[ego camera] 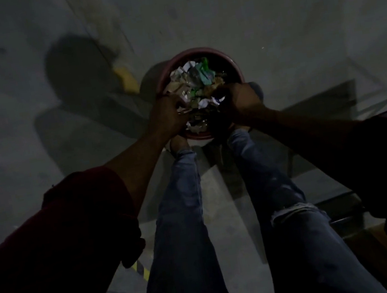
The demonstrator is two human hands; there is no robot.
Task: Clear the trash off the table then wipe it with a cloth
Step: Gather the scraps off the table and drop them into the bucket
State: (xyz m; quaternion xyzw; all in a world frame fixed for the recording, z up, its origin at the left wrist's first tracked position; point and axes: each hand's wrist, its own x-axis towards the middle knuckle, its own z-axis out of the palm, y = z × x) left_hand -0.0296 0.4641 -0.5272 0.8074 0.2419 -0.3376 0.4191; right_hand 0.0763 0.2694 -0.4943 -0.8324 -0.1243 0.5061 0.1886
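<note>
Crumpled paper trash (193,83) gripped by both hands, L (170,113) & R (238,100), over bin (198,51).

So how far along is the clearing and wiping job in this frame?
Done: crumpled paper and wrappers already fill the pink bin on the floor. In hand: the left hand and right hand are at the bin's mouth, apparently gripping more scraps. Left: wiping; no cloth or tabletop shows.

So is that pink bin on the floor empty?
No, the bin is heaped with crumpled paper and wrappers, and the left hand and right hand are over that pile.
</note>
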